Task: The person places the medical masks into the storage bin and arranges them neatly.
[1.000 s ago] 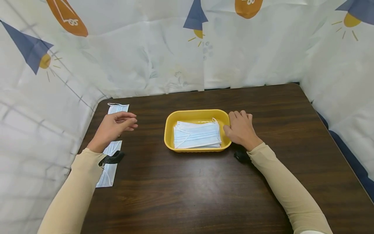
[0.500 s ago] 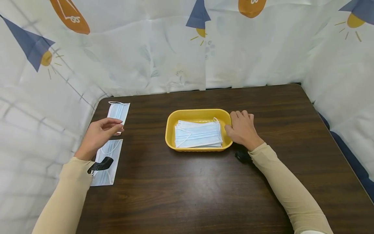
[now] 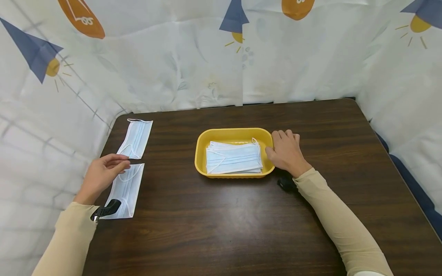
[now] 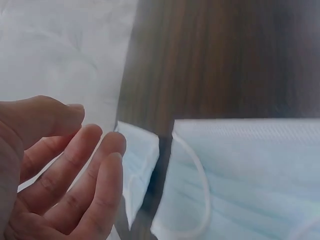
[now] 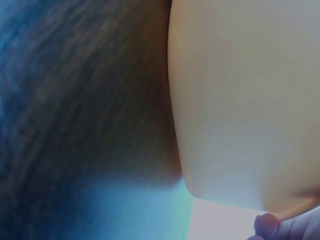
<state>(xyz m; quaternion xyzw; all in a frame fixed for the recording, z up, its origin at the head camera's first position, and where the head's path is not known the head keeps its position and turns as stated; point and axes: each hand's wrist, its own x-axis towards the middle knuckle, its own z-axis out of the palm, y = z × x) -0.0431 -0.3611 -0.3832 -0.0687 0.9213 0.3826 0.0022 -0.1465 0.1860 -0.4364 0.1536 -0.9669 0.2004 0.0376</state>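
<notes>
My left hand [image 3: 101, 176] hovers at the left side of the table, nothing between its loosely curved fingers. Near it lie two pale blue pleated face masks: a far mask [image 3: 137, 136] and a near mask [image 3: 128, 195], partly covered by the hand and wrist strap. In the left wrist view, thumb and fingers are apart from the near mask [image 4: 250, 170]. A stack of face masks [image 3: 235, 159] rests in a yellow plastic tray [image 3: 224, 134]. My right hand [image 3: 286, 151] grips the tray's right rim; the right wrist view shows the tray's outer wall [image 5: 240, 100] close up.
The dark wood-grain table [image 3: 221, 230] is enclosed by white printed curtains [image 3: 148, 57] at the back and sides. A black wrist device [image 3: 286, 184] sits under the right wrist, close to the tabletop.
My left hand has moved left and toward the body, from over the far mask to beside the near one, uncovering the far mask. The right hand and tray have stayed put.
</notes>
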